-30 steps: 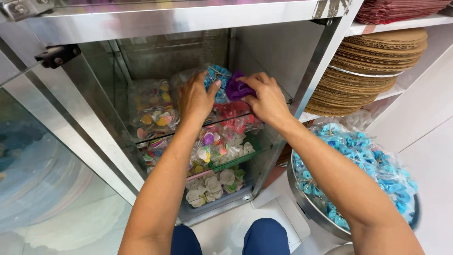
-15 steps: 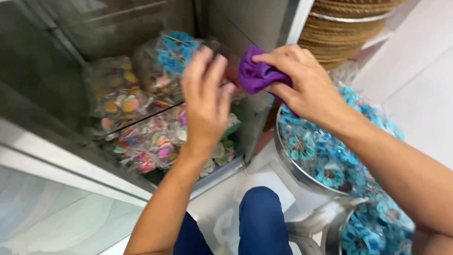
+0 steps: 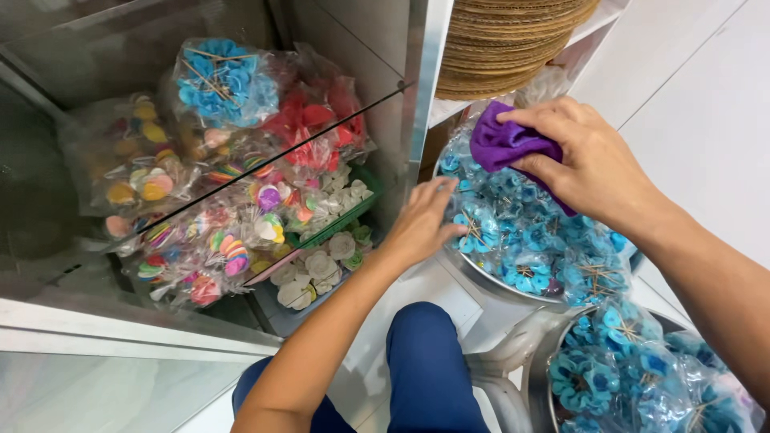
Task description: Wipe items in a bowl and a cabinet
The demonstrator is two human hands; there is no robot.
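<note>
My right hand [image 3: 597, 164] is closed on a crumpled purple cloth [image 3: 504, 144], pinched between thumb and fingers, and holds it just above the far side of a round metal bowl [image 3: 481, 277] heaped with clear plastic bags of blue paper flowers on thin wooden sticks [image 3: 529, 232]. My left hand [image 3: 421, 224] is open and holds nothing; its spread fingertips touch the nearest bag at the bowl's left edge, so it is the hand nearer the flowers, which lie directly to its right and below my right hand. The bags lie in a jumble and their sticks point every way, so I can tell no single long axis. To the left, well apart from both hands, stands a metal-framed glass cabinet [image 3: 417, 88] packed with bags of multicoloured paper flowers [image 3: 208, 240], red ones [image 3: 313, 128] and white ones [image 3: 321, 269]. A second metal bowl of blue flower bags [image 3: 634, 377] sits nearer me on the right, a stack of flat brown woven trays [image 3: 513, 40] rests on the shelf beyond the cloth, and my blue-trousered knee [image 3: 429, 361] shows below.
</note>
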